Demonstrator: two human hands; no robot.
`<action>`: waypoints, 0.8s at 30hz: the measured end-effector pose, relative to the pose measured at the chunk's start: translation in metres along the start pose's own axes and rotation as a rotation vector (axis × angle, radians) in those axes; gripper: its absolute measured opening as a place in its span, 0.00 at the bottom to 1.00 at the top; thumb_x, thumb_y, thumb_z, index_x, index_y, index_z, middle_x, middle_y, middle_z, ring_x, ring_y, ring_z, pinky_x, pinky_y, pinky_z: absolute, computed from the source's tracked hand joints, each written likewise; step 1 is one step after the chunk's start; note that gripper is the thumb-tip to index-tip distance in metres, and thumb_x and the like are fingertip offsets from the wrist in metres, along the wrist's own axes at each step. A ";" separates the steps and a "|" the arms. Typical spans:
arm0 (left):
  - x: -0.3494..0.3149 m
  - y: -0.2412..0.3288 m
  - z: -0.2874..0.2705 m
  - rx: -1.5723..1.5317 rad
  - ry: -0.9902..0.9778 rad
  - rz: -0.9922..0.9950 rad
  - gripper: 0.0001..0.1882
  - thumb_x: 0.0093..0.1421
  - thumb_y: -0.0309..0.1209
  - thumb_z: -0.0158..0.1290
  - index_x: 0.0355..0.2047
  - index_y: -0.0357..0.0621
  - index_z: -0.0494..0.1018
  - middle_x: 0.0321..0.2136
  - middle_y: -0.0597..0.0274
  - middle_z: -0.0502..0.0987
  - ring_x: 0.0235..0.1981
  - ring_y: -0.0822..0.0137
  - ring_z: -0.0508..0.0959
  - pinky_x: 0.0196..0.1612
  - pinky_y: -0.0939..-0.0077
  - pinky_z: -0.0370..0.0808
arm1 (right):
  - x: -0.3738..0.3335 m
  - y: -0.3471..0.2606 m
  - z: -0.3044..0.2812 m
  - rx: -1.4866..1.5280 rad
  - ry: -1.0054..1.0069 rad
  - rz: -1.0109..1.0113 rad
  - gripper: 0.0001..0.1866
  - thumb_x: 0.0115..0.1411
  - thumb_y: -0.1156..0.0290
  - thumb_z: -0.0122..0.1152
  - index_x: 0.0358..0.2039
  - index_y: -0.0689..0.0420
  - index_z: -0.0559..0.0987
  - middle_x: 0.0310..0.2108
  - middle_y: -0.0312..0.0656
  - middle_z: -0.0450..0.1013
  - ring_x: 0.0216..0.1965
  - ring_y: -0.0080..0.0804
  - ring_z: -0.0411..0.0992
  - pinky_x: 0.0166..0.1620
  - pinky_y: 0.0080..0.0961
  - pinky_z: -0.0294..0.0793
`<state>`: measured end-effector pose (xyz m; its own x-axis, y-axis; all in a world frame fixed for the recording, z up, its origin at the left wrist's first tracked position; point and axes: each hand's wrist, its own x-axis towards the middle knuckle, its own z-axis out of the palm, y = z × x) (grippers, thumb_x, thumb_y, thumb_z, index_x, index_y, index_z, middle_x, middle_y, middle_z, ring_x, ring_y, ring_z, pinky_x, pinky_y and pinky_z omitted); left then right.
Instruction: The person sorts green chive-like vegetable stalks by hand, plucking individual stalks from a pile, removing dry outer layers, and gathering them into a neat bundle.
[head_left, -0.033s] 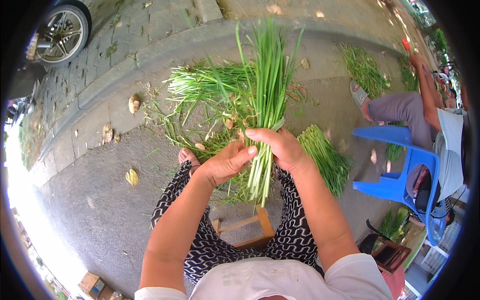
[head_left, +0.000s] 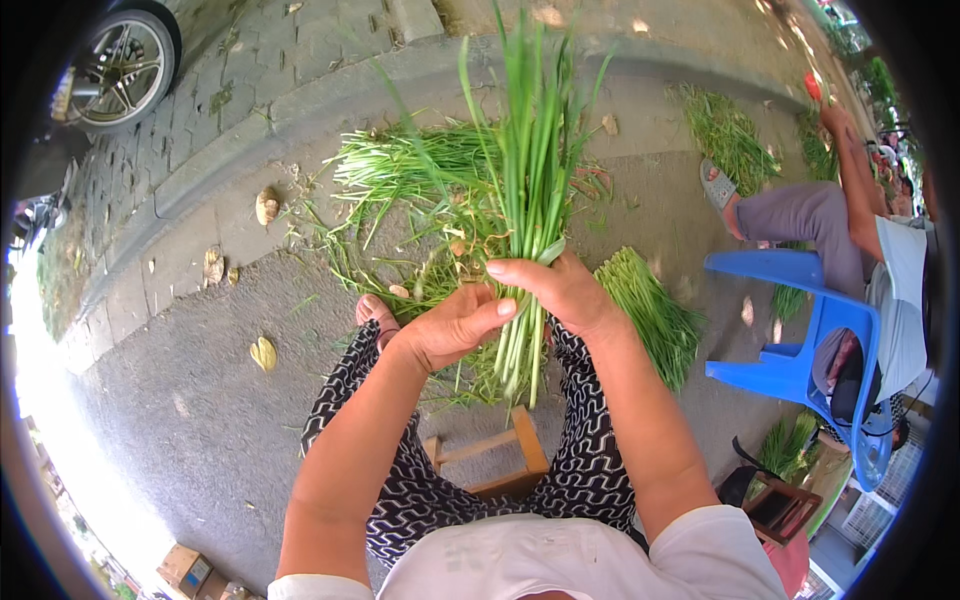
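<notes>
A bunch of garlic chives (head_left: pixel 535 190) stands between my hands, its green leaf tips pointing away and its pale stem ends toward me. My right hand (head_left: pixel 572 292) is closed round the stems, thumb laid across the front. From the left, my left hand (head_left: pixel 458 322) closes on the same bunch lower down, thumb against the stems; its other fingers are partly hidden. Beyond the bunch lies a loose heap of chives (head_left: pixel 415 165) on the ground. Right of my knee rests a neater pile of chives (head_left: pixel 650 315). Trimmed scraps (head_left: pixel 435 275) lie beneath my hands.
A small wooden stool (head_left: pixel 525 445) shows between my legs. To the right, a person (head_left: pixel 840 220) sits by a blue plastic chair (head_left: pixel 840 340), with more greens (head_left: pixel 725 140) beyond. A wheel (head_left: pixel 125 70) stands far left; a curb (head_left: pixel 300 115) crosses the far side.
The bunch has shifted slightly away from me, and its blurred leaf tips reach farther up. Both hands keep their hold in nearly the same place.
</notes>
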<state>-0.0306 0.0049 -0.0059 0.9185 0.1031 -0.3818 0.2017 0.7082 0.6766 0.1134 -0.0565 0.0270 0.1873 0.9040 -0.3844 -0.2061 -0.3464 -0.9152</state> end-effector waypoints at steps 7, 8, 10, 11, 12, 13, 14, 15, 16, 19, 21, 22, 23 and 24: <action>0.015 0.002 0.011 -0.079 -0.149 -0.083 0.26 0.49 0.38 0.57 0.46 0.39 0.66 0.38 0.48 0.75 0.37 0.61 0.75 0.42 0.67 0.73 | -0.008 -0.009 -0.015 -0.234 -0.204 0.098 0.20 0.51 0.59 0.58 0.36 0.64 0.73 0.28 0.45 0.73 0.23 0.26 0.71 0.24 0.20 0.72; 0.015 0.003 0.014 -0.066 -0.124 -0.079 0.22 0.51 0.37 0.56 0.44 0.38 0.68 0.36 0.49 0.76 0.34 0.64 0.75 0.37 0.71 0.74 | -0.006 -0.006 -0.016 -0.226 -0.223 0.066 0.21 0.51 0.59 0.57 0.37 0.64 0.73 0.29 0.47 0.73 0.24 0.28 0.72 0.26 0.22 0.73; 0.012 0.010 0.018 0.039 -0.072 -0.085 0.16 0.52 0.34 0.52 0.39 0.39 0.71 0.34 0.51 0.76 0.32 0.67 0.75 0.34 0.74 0.73 | -0.002 0.001 -0.019 -0.200 -0.254 0.030 0.21 0.51 0.59 0.57 0.37 0.64 0.73 0.29 0.48 0.73 0.26 0.28 0.72 0.26 0.24 0.73; 0.012 0.015 0.021 0.106 -0.038 -0.094 0.14 0.52 0.32 0.50 0.38 0.39 0.72 0.33 0.51 0.77 0.31 0.67 0.75 0.33 0.75 0.72 | -0.002 -0.003 -0.018 -0.217 -0.253 0.006 0.21 0.51 0.59 0.57 0.38 0.64 0.73 0.29 0.48 0.73 0.25 0.28 0.72 0.25 0.24 0.72; 0.015 0.012 0.022 0.122 -0.024 -0.070 0.12 0.52 0.31 0.49 0.36 0.39 0.72 0.32 0.51 0.77 0.30 0.67 0.75 0.32 0.75 0.72 | -0.002 -0.001 -0.018 -0.168 -0.223 -0.014 0.22 0.51 0.58 0.57 0.37 0.64 0.73 0.28 0.48 0.73 0.24 0.27 0.71 0.24 0.23 0.72; 0.018 0.011 0.025 0.137 -0.010 -0.046 0.11 0.51 0.29 0.48 0.35 0.39 0.72 0.32 0.52 0.77 0.30 0.67 0.75 0.32 0.75 0.72 | -0.003 0.002 -0.018 -0.121 -0.193 -0.036 0.22 0.51 0.57 0.58 0.37 0.64 0.73 0.28 0.47 0.73 0.22 0.27 0.71 0.22 0.22 0.71; 0.020 0.012 0.029 0.140 0.041 -0.085 0.10 0.53 0.30 0.49 0.34 0.38 0.72 0.31 0.54 0.76 0.29 0.66 0.75 0.31 0.74 0.73 | -0.007 0.003 -0.022 -0.074 -0.164 -0.058 0.23 0.51 0.55 0.58 0.36 0.64 0.73 0.27 0.47 0.73 0.21 0.26 0.70 0.21 0.21 0.70; 0.020 0.011 0.031 0.060 0.136 -0.070 0.10 0.53 0.29 0.50 0.35 0.39 0.72 0.31 0.55 0.76 0.30 0.67 0.75 0.34 0.74 0.72 | -0.008 -0.003 -0.023 -0.091 -0.155 0.047 0.23 0.51 0.54 0.59 0.36 0.63 0.73 0.26 0.44 0.72 0.22 0.24 0.70 0.23 0.20 0.70; 0.022 0.010 0.031 -0.022 0.220 -0.057 0.10 0.52 0.28 0.51 0.36 0.39 0.72 0.30 0.57 0.76 0.31 0.67 0.75 0.36 0.74 0.71 | -0.008 -0.015 -0.025 -0.113 -0.136 0.155 0.23 0.51 0.54 0.59 0.36 0.62 0.73 0.25 0.41 0.71 0.23 0.23 0.70 0.25 0.19 0.70; 0.029 0.010 0.010 -0.298 0.436 0.005 0.13 0.55 0.31 0.53 0.40 0.40 0.70 0.32 0.59 0.75 0.32 0.68 0.75 0.38 0.73 0.74 | -0.002 -0.002 -0.040 0.027 0.091 -0.063 0.23 0.53 0.57 0.60 0.37 0.65 0.71 0.26 0.40 0.71 0.26 0.20 0.69 0.30 0.17 0.71; 0.028 0.009 -0.007 -0.465 0.557 0.114 0.15 0.54 0.32 0.55 0.40 0.39 0.70 0.34 0.59 0.75 0.33 0.67 0.75 0.39 0.72 0.74 | -0.002 0.011 -0.035 -0.080 0.391 -0.179 0.31 0.53 0.57 0.59 0.47 0.71 0.67 0.31 0.49 0.74 0.37 0.31 0.73 0.41 0.26 0.72; 0.028 0.012 -0.011 -0.463 0.556 0.124 0.09 0.58 0.34 0.51 0.36 0.43 0.69 0.31 0.66 0.73 0.32 0.70 0.73 0.39 0.74 0.72 | -0.003 0.011 -0.039 -0.151 0.322 -0.064 0.28 0.53 0.59 0.60 0.44 0.71 0.70 0.36 0.53 0.74 0.43 0.35 0.71 0.44 0.26 0.71; 0.031 0.013 -0.013 -0.517 0.564 0.129 0.10 0.56 0.34 0.53 0.35 0.43 0.69 0.30 0.65 0.73 0.32 0.69 0.73 0.39 0.73 0.72 | -0.009 0.003 -0.038 -0.254 0.271 -0.019 0.23 0.53 0.59 0.59 0.40 0.68 0.73 0.31 0.48 0.74 0.36 0.29 0.71 0.38 0.25 0.70; 0.032 0.015 -0.013 -0.553 0.571 0.134 0.10 0.56 0.34 0.54 0.35 0.43 0.69 0.30 0.65 0.73 0.32 0.69 0.73 0.39 0.73 0.72 | -0.013 -0.001 -0.036 -0.351 0.209 0.019 0.20 0.53 0.59 0.59 0.35 0.65 0.76 0.26 0.44 0.75 0.29 0.23 0.71 0.32 0.23 0.69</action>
<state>-0.0027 0.0275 -0.0159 0.5774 0.4464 -0.6836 -0.2326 0.8925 0.3864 0.1454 -0.0770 0.0288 0.3851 0.8387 -0.3851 0.1221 -0.4599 -0.8795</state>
